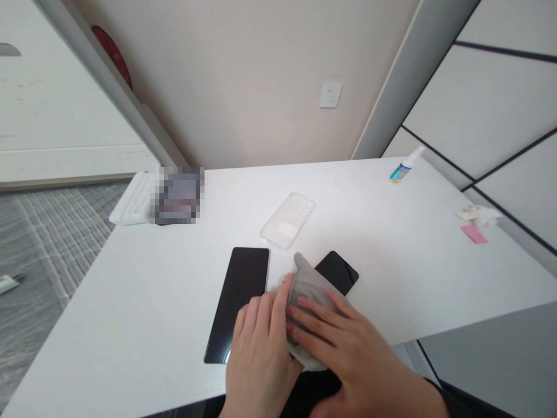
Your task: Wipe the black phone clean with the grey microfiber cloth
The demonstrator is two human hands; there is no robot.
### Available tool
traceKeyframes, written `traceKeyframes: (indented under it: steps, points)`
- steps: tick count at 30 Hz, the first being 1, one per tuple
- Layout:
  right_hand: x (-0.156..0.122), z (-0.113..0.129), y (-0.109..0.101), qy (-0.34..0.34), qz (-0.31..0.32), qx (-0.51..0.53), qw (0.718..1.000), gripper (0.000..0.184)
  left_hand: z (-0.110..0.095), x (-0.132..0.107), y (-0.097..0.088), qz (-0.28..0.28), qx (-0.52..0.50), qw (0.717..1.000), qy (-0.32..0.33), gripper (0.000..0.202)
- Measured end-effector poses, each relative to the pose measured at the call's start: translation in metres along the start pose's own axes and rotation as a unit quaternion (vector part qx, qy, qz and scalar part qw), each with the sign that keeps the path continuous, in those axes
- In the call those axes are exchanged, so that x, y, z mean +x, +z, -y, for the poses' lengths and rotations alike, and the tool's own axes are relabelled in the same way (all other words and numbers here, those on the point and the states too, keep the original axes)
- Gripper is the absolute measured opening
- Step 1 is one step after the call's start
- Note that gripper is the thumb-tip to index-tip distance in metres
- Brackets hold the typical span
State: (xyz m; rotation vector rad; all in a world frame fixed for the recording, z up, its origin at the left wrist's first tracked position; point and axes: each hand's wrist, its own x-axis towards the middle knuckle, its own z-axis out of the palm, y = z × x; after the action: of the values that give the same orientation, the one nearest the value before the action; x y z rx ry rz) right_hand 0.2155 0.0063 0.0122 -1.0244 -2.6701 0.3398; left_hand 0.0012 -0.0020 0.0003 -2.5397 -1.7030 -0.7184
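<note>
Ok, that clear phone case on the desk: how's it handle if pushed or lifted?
Probably light and somewhat flexible: the clear phone case looks like thin, see-through plastic. Lying flat on the smooth white table, it may slide easily when pushed. Its raised rim should give fingers an edge for lifting.

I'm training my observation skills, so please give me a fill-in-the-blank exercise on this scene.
The left hand and right hand both hold a ____ cloth. The cloth covers part of the black phone, which lies to the ____ of the other black phone in the head view. The paper slip on the white table is ____.

Missing words: grey; right; pink.
</note>
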Motion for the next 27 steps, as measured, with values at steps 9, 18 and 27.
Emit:
traceKeyframes:
  steps: [9,18,27]
  points:
    - [0.001,-0.006,0.002,-0.003,-0.01,-0.01,1.0,0.105,-0.001,0.0,0.0,-0.005,0.009,1.0,0.007,0.082]
    - [-0.001,-0.004,0.002,-0.006,-0.023,-0.006,1.0,0.108,0.001,-0.001,0.0,-0.001,0.009,1.0,0.007,0.083]
    - [0.009,0.006,-0.001,-0.022,0.015,0.049,0.998,0.093,0.0,-0.001,0.0,0.008,0.015,1.0,-0.006,0.085]
